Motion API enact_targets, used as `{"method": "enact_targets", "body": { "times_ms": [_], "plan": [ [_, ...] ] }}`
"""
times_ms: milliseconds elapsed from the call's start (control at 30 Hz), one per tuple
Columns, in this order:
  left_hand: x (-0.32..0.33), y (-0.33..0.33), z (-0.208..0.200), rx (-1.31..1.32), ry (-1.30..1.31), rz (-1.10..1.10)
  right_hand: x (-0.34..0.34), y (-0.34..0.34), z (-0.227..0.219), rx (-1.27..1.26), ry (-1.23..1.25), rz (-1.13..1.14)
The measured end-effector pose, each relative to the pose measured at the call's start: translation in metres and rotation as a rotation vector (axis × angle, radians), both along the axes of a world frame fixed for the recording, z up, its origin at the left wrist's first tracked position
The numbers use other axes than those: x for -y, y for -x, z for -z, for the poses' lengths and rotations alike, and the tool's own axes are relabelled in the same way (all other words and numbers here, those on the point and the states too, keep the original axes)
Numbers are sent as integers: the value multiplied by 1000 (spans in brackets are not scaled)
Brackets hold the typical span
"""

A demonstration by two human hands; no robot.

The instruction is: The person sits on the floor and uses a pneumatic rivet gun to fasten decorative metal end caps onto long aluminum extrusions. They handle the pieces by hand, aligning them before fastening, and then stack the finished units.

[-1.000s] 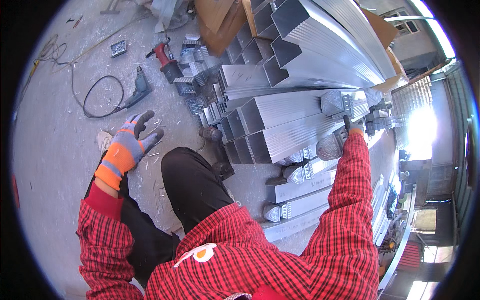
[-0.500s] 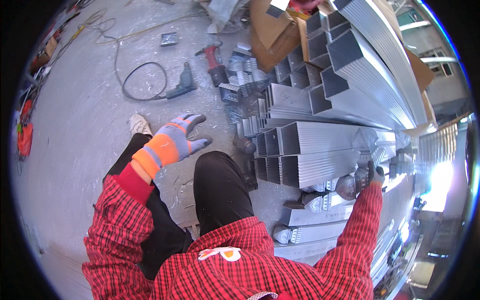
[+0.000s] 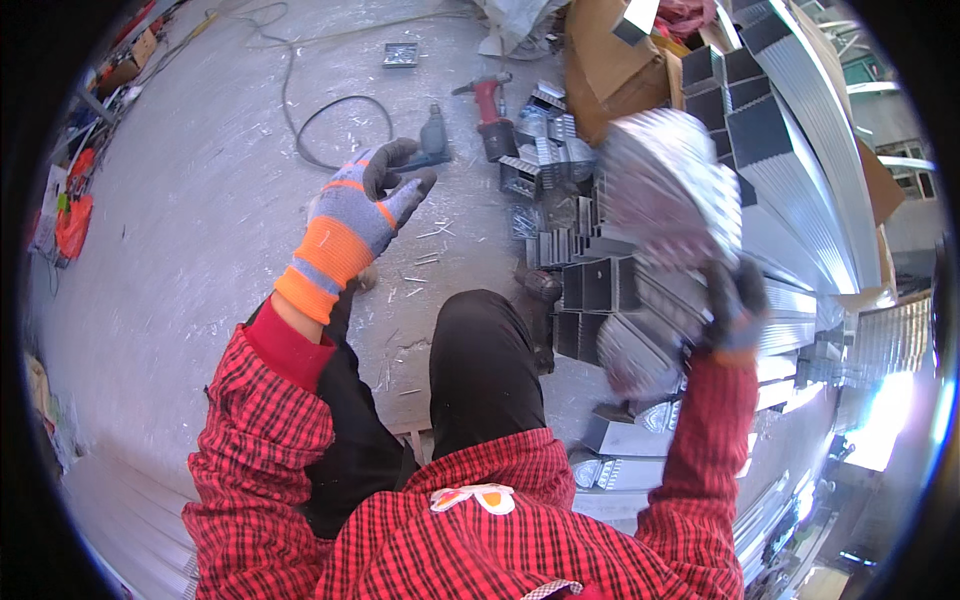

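Observation:
My left hand (image 3: 365, 205), in a grey and orange glove with dark fingertips, hovers over the floor left of my knee. Its fingers are apart and curved, with nothing in them. My right hand (image 3: 735, 305), gloved too, grips a silvery ornamental metal piece (image 3: 670, 190), raised above the stacked tubes and smeared by motion. Another silvery ornamental piece (image 3: 635, 355), also blurred, is just left of my right wrist; whether this hand holds it as well, I cannot make out. Grey square metal tubes (image 3: 590, 285) lie beneath, with open ends toward my knee.
A corded drill (image 3: 433, 140) and a red-and-black power tool (image 3: 490, 115) lie on the floor ahead. Another dark power tool (image 3: 543, 287) stands by my knee. Small screws (image 3: 425, 260) are scattered on the floor. Long ribbed profiles (image 3: 800, 150) and a cardboard box (image 3: 620, 80) fill the right.
My right hand has come up and left from the ornamental pieces beside the tubes, bringing a silvery piece with it. My left hand has risen slightly. The whole view has shifted.

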State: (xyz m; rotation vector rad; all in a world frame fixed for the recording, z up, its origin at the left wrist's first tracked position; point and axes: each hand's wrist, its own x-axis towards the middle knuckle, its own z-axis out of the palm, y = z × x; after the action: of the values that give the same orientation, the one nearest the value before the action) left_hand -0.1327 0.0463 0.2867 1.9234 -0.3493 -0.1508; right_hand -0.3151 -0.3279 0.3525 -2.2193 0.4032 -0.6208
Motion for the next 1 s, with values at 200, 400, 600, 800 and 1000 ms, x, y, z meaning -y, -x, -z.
{"method": "enact_targets", "body": {
  "times_ms": [200,400,600,800,1000],
  "plan": [
    [-14,1,5,25,-90,-39,-85,-180,161,-121,-269,-80],
    [-22,-5,-5,40,-142,-38,-135,-246,269,-831,195,-134],
    [-20,1,-16,-102,-76,7,-132,-254,347,-824,466,-62],
    [2,1,-16,-239,-157,53,-129,-218,324,-770,295,136],
    [39,17,3,-265,-86,186,-141,-67,304,-235,5,-93]
  ]
}}
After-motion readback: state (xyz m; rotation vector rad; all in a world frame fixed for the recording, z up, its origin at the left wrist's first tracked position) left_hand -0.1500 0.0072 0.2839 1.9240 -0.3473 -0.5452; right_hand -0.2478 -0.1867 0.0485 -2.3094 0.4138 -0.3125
